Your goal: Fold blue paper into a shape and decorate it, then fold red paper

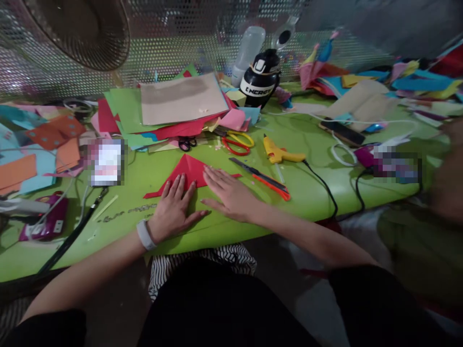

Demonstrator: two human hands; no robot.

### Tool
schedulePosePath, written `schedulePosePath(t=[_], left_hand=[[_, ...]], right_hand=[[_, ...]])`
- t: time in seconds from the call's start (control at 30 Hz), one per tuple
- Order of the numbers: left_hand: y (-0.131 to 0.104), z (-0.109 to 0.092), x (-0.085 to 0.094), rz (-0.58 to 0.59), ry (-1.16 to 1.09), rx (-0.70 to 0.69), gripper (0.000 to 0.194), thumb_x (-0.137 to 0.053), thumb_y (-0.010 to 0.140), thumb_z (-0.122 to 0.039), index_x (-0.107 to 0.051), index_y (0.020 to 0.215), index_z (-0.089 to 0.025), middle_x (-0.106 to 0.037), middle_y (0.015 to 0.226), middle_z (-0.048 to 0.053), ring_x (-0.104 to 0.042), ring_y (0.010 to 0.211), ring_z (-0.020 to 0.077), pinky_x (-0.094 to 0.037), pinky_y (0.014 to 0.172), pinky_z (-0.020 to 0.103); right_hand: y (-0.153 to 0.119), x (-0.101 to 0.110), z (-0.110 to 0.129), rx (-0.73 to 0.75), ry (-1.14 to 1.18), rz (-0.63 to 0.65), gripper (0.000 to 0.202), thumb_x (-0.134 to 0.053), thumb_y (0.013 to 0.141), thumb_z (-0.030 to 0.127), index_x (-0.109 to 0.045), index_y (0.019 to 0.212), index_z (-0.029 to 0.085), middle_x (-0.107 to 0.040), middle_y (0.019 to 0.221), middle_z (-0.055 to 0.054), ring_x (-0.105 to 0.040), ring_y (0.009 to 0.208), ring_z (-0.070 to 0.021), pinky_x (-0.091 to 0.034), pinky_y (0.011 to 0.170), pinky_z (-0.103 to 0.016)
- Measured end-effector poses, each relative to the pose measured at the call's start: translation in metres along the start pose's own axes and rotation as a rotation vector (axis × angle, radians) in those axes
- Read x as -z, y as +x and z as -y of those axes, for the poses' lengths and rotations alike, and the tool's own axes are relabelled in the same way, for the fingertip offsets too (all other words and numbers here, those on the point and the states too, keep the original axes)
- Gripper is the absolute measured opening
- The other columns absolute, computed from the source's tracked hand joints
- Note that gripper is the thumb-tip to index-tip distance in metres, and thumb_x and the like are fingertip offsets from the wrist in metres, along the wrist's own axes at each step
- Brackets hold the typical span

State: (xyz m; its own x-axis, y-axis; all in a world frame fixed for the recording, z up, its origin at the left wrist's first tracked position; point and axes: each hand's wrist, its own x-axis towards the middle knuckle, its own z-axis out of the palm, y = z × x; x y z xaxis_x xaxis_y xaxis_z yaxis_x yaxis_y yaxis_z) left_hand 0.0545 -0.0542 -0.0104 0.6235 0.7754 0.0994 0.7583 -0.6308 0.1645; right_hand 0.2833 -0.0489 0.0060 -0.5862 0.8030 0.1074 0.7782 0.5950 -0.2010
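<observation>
A folded sheet of red paper lies on the green tabletop, its peak pointing away from me and narrow corners sticking out on both sides. My left hand rests flat with fingers spread over the paper's near left part. Across its right part lies my right hand, fingers stretched out and pressed flat. Both palms cover the paper's lower edge. To the right of my right hand is an orange and black box cutter. Scissors with red and yellow handles lie just beyond the paper.
A yellow glue gun with a black cord lies at right. Stacked paper sheets and a black bottle stand behind. A phone and orange paper are at left. Part of another person shows at the right edge.
</observation>
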Motion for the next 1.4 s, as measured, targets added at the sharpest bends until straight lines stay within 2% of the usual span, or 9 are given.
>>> schedulePosePath(t=[0.17, 0.43, 0.6, 0.83, 1.0, 1.13, 1.2, 1.3, 1.4], left_hand=[[-0.001, -0.002, 0.001, 0.018, -0.009, 0.009, 0.087, -0.036, 0.093, -0.071, -0.036, 0.151, -0.007, -0.027, 0.161, 0.025, -0.021, 0.151, 0.0379, -0.018, 0.123, 0.054], [-0.028, 0.012, 0.011, 0.081, 0.023, 0.109, 0.109, -0.025, 0.088, -0.082, -0.026, 0.152, 0.005, -0.019, 0.16, 0.033, -0.016, 0.151, 0.0431, -0.016, 0.122, 0.058], [-0.056, 0.028, 0.021, 0.058, 0.057, 0.184, 0.108, -0.028, 0.088, -0.082, -0.023, 0.153, 0.004, -0.023, 0.16, 0.032, -0.018, 0.152, 0.04, -0.019, 0.123, 0.054], [-0.069, 0.036, 0.034, 0.13, 0.145, 0.204, 0.102, -0.02, 0.092, -0.079, -0.024, 0.154, 0.002, -0.024, 0.161, 0.028, -0.021, 0.152, 0.0344, -0.021, 0.123, 0.05], [-0.028, 0.041, 0.086, 0.408, 0.154, 0.212, 0.084, -0.024, 0.094, -0.072, -0.054, 0.138, -0.007, -0.055, 0.144, 0.022, -0.052, 0.134, 0.0351, -0.037, 0.113, 0.051], [0.042, 0.025, 0.116, 0.275, 0.057, 0.238, 0.055, -0.041, 0.093, -0.061, -0.07, 0.102, -0.015, -0.074, 0.107, 0.014, -0.069, 0.094, 0.0279, -0.05, 0.083, 0.04], [0.072, 0.017, 0.107, 0.421, -0.167, 0.207, 0.041, -0.05, 0.091, -0.053, -0.066, 0.079, -0.017, -0.072, 0.079, 0.008, -0.066, 0.07, 0.0203, -0.049, 0.068, 0.033], [0.096, 0.017, 0.079, 0.697, -0.567, 0.364, 0.04, -0.059, 0.088, -0.049, -0.057, 0.063, -0.018, -0.068, 0.062, 0.004, -0.063, 0.057, 0.0157, -0.05, 0.062, 0.03], [0.098, 0.027, 0.058, 0.756, -0.763, 0.482, 0.045, -0.073, 0.078, -0.056, -0.056, 0.059, -0.018, -0.068, 0.059, 0.004, -0.063, 0.054, 0.0147, -0.053, 0.062, 0.031]], right_hand=[[0.019, -0.019, 0.008, 0.068, 0.051, 0.174, 0.101, -0.016, 0.094, 0.075, -0.028, 0.153, -0.006, -0.018, 0.162, -0.024, -0.016, 0.153, -0.0325, -0.021, 0.125, -0.049], [0.011, -0.029, -0.001, 0.083, 0.074, 0.16, 0.1, -0.021, 0.093, 0.076, -0.016, 0.158, 0.001, -0.011, 0.164, -0.02, -0.01, 0.154, -0.0319, -0.016, 0.126, -0.05], [0.013, -0.032, -0.002, 0.122, 0.068, 0.132, 0.099, -0.026, 0.094, 0.074, 0.004, 0.159, 0.006, -0.005, 0.166, -0.014, -0.006, 0.154, -0.0331, -0.015, 0.127, -0.05], [0.003, -0.027, -0.02, 0.123, 0.08, 0.148, 0.105, -0.026, 0.091, 0.078, 0.002, 0.159, 0.003, -0.003, 0.165, -0.018, -0.008, 0.154, -0.0347, -0.017, 0.127, -0.05], [0.0, -0.027, -0.023, 0.103, 0.073, 0.111, 0.108, -0.025, 0.089, 0.08, -0.004, 0.159, 0.0, -0.009, 0.165, -0.02, -0.008, 0.154, -0.0352, -0.014, 0.127, -0.049], [0.001, -0.029, -0.02, 0.102, 0.076, 0.09, 0.111, -0.021, 0.088, 0.082, -0.016, 0.156, -0.005, -0.013, 0.163, -0.025, -0.011, 0.154, -0.0356, -0.014, 0.126, -0.049], [0.002, -0.03, -0.02, 0.099, 0.082, 0.074, 0.112, -0.019, 0.087, 0.083, -0.02, 0.155, -0.006, -0.015, 0.163, -0.026, -0.012, 0.154, -0.036, -0.015, 0.126, -0.05], [0.002, -0.03, -0.019, 0.097, 0.089, 0.053, 0.114, -0.018, 0.087, 0.084, -0.024, 0.153, -0.008, -0.018, 0.162, -0.028, -0.015, 0.153, -0.0368, -0.016, 0.125, -0.05], [0.003, -0.029, -0.018, 0.09, 0.091, 0.062, 0.114, -0.019, 0.087, 0.084, -0.025, 0.153, -0.008, -0.018, 0.161, -0.029, -0.016, 0.153, -0.0372, -0.017, 0.125, -0.05]])
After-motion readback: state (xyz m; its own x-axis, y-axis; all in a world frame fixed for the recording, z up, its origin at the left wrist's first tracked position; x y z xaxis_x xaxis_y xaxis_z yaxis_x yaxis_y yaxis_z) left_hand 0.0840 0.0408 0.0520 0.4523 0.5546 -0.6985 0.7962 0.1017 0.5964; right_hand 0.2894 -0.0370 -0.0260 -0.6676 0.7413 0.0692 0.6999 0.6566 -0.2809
